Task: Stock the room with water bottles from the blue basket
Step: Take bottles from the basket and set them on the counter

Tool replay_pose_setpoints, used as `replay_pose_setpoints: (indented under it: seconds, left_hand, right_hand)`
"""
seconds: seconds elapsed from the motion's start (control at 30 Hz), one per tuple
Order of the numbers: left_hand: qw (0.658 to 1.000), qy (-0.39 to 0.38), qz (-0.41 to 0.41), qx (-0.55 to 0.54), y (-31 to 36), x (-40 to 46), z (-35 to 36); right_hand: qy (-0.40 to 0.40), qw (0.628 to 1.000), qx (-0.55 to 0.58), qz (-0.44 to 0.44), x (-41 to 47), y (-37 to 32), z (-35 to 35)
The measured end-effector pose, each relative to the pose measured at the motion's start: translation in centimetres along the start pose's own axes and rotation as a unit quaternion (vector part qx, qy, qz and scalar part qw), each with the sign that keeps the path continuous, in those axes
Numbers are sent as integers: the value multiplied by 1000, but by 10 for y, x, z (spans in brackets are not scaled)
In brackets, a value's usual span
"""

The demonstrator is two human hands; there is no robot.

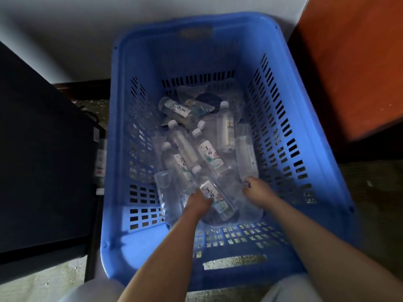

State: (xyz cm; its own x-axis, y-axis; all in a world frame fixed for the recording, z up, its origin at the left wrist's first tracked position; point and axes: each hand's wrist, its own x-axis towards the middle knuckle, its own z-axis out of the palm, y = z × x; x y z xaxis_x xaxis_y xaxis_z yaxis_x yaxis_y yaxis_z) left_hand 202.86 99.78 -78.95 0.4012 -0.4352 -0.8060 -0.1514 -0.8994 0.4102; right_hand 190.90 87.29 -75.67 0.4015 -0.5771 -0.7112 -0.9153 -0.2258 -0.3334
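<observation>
At far left we noted a black cabinet point(43, 160) standing just beside the basket point(122, 131), with labels on its near edge too blurred to read. The basket, blue with slotted walls, sat on the floor point(370, 192) and filled the middle of the view. Its bottom held a loose heap of clear water bottles point(183, 144) with white caps and printed labels, lying at mixed angles and touching one another. We observed both forearms reaching down into the basket from the near side. The left hand point(199, 202) had its fingers curled round a labelled bottle point(214, 196) lying slantwise at the near end of the heap. The right hand point(254, 186) lay just beside it, fingertips bent against another clear bottle point(245, 155); we could not tell whether it actually gripped it. At far right stood an orange-brown panel point(353, 68), close to the basket's rim.
</observation>
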Motion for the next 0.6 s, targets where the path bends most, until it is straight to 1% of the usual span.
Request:
replay_pose_setpoints:
  seconds: [0.07,0.2,0.27,0.33,0.43,0.5,0.53,0.57,0.6]
  left_hand:
    - [997,-22,0,-74,2,3,5]
    - [988,-48,-25,-145,7,13,17]
    - [979,-36,-38,-198,10,16,19]
    - [962,-18,-54,-265,13,22,22]
    - [942,21,-81,-326,16,32,25]
    - [930,23,-101,-353,18,35,25]
    - [925,23,-111,-364,19,37,27]
    - [922,24,-119,-369,18,41,29]
    - [919,24,-124,-373,18,43,29]
  right_hand:
    - [-38,999,-24,-11,1,-3,4]
    - [-118,987,-107,-19,6,-1,25]
    - [-139,979,-150,-23,10,-2,31]
    - [-152,975,-160,-30,17,-3,35]
    - [-166,968,-180,-48,24,-4,39]
    - [-165,966,-190,-56,28,-1,39]
    - [-152,972,-168,-60,30,0,36]
    - [-123,981,-131,-66,31,2,31]
    - [-70,990,-99,-76,32,5,24]
